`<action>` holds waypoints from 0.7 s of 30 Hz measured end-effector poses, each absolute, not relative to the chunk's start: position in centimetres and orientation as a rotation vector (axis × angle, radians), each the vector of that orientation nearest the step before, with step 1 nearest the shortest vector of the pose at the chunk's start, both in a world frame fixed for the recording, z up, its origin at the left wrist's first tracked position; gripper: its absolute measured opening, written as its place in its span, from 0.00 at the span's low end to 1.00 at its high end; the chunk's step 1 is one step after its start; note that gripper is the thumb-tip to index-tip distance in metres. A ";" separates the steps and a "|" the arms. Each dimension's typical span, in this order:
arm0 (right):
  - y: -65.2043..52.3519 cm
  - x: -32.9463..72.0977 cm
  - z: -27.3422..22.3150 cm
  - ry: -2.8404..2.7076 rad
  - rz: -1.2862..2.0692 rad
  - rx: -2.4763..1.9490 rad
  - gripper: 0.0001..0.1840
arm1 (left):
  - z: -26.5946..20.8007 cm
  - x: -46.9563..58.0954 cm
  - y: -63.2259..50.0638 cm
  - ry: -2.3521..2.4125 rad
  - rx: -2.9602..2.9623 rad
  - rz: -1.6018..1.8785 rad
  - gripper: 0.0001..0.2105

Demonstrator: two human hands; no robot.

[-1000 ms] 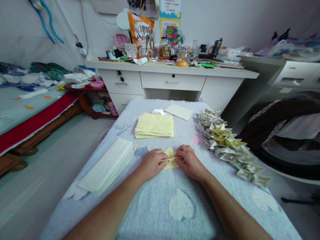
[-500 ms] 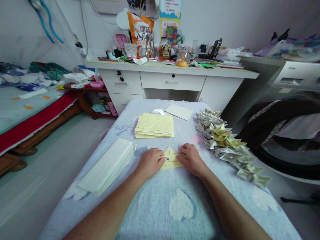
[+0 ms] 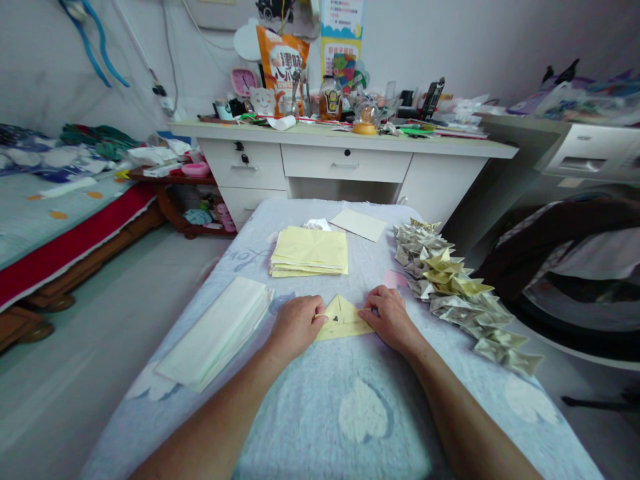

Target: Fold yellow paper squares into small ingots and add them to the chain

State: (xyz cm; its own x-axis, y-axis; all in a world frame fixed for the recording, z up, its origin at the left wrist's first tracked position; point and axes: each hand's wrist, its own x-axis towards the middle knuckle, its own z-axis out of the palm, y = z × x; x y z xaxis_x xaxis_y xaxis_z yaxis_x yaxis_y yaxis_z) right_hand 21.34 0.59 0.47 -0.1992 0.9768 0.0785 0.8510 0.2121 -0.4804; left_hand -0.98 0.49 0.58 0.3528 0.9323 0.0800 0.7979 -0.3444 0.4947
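Observation:
A yellow sheet of paper point(image 3: 345, 320), partly folded with a pointed top, lies on the cloth-covered table between my hands. My left hand point(image 3: 299, 323) pinches its left edge between thumb and fingers. At the opposite edge, my right hand point(image 3: 387, 312) grips the paper in the same way. Beyond them is a stack of yellow paper point(image 3: 310, 250). To the left lies a pile of long whitish paper point(image 3: 215, 333). Several folded paper pieces with pointed tips point(image 3: 450, 283) stand in rows along the table's right side.
A pale card point(image 3: 358, 225) and crumpled white paper point(image 3: 317, 225) lie at the table's far end. Behind stands a white desk point(image 3: 345, 163) crowded with small items. A bed point(image 3: 75, 220) is on the left, a washing machine point(image 3: 575, 267) on the right.
My hands have moved slightly apart along the yellow paper. The raised strip across it now lies lower, and more of the pointed top shows.

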 end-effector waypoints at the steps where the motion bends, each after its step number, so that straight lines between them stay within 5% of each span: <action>1: 0.6 21.4 0.4 -2.132 0.463 -1.711 0.07 | 0.7 -1.0 0.4 1.509 2.241 0.524 0.03; 5: 0.6 21.2 0.3 -2.128 0.389 -1.762 0.04 | 1.0 -0.9 0.3 1.437 2.295 0.659 0.12; 15: -0.6 19.0 0.8 -2.346 0.230 -1.574 0.10 | 0.5 -0.5 0.4 1.423 2.337 0.540 0.07; 21: -0.8 17.8 0.8 -2.316 0.192 -1.658 0.05 | 0.7 0.1 0.2 1.508 2.316 0.537 0.05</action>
